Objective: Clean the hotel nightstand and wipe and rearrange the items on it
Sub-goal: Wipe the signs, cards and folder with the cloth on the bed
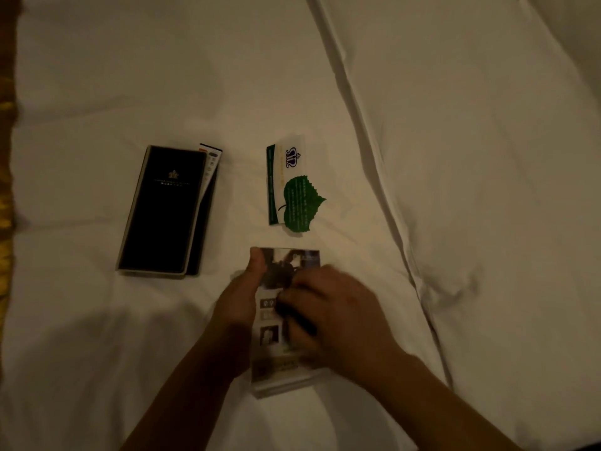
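Our left hand (pixel 240 297) grips the stand (pixel 279 369) by its left edge. The thumb lies up the front, near the top left corner, and the fingers are hidden behind. The stand is a clear holder with a printed leaflet inside. It lies low in the middle of the view, its thick clear foot toward us and its top pointing away.

Our right hand (pixel 331 317) lies over the right half of the stand's face, fingers curled down onto it. Something dark (pixel 294 315) shows under the fingertips. The hand is blurred, so we cannot tell what the dark thing is, nor whether the hand grips it or only presses on the stand.

Just beyond the stand, and not touching it, a card (pixel 292 187) with a green leaf and a crest lies flat. To the left, well apart from both, lies a black folder (pixel 162 209) with a pale rim. A lighter sheet (pixel 211 164) pokes out at its top right corner.

All of this rests on white bedding (pixel 455 157), which has long creases running down its right side. A golden-brown strip (pixel 6 157) runs along the left border of the view.
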Demonstrator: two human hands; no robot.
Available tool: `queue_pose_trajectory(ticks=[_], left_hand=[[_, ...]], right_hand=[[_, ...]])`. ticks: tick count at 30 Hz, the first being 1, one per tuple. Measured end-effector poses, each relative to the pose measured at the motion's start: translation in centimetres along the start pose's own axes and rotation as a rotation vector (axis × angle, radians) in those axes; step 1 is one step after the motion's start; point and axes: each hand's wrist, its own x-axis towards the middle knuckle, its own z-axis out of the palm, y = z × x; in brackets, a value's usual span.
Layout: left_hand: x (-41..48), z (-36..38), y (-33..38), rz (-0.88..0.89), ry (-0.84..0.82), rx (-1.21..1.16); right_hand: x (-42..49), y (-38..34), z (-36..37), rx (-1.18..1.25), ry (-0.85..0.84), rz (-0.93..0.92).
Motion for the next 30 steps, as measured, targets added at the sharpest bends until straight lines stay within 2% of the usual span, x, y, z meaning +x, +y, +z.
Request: queue_pose_trajectory(ticks=[3, 4, 6, 8, 11, 14, 17, 20, 22, 24, 26, 28, 30], left_hand=[[0.3, -0.4, -0.1, 0.113, 0.073, 0.186], [0.3, -0.6, -0.2, 0.152, 0.11, 0.209], [0.5, -0.8, -0.3, 0.153, 0.156, 0.172], [0.8, -0.5, -0.6, 0.1, 0.18, 0.081], [0.9, -0.3, -1.0, 0.103, 0.221, 0.074], [0.3, -1.0, -1.3, 0.168, 0.157, 0.104], [-0.1, -0.7, -1.8, 0.232, 0.104, 0.187], [-0.3, 1.2, -2.2, 0.274, 0.1, 0.253], [-0.4, 2.3, -2.0, 0.212, 0.171, 0.163], [-0.2, 2.4, -1.5, 0.246, 0.275, 0.112], [0.0, 2.0, -1.1, 0.292, 0.362, 0.095], [0.2, 1.4, -0.9, 0.264, 0.396, 0.061], [0.5, 0.3, -0.9, 0.238, 0.433, 0.104]], right_hand=[[0.3, 2.8, -1.2, 0.142, 0.164, 0.474], [0.0, 3.5, -1.5, 0.303, 0.219, 0.611], [-0.3, 3.5, -1.6, 0.81, 0.247, 0.785], [-1.0, 2.2, -1.2, 1.228, 0.202, 0.83], [-1.7, 0.9, -0.9, 1.383, 0.156, 0.83], [-1.3, 1.8, -0.8, 1.54, 0.237, 0.954], [-0.3, 1.8, -0.8, 1.507, 0.258, 0.956], [0.0, 0.2, 0.1, 1.557, 0.108, 0.889], [-0.5, -0.8, 0.8, 1.507, 0.027, 0.86], [-1.3, -1.3, 1.4, 1.381, -0.037, 0.811], [-2.0, -1.4, 1.3, 1.235, -0.179, 0.733], [-2.5, -1.1, 1.0, 1.107, -0.36, 0.64], [-2.9, -0.5, 0.5, 1.078, -0.366, 0.612]])
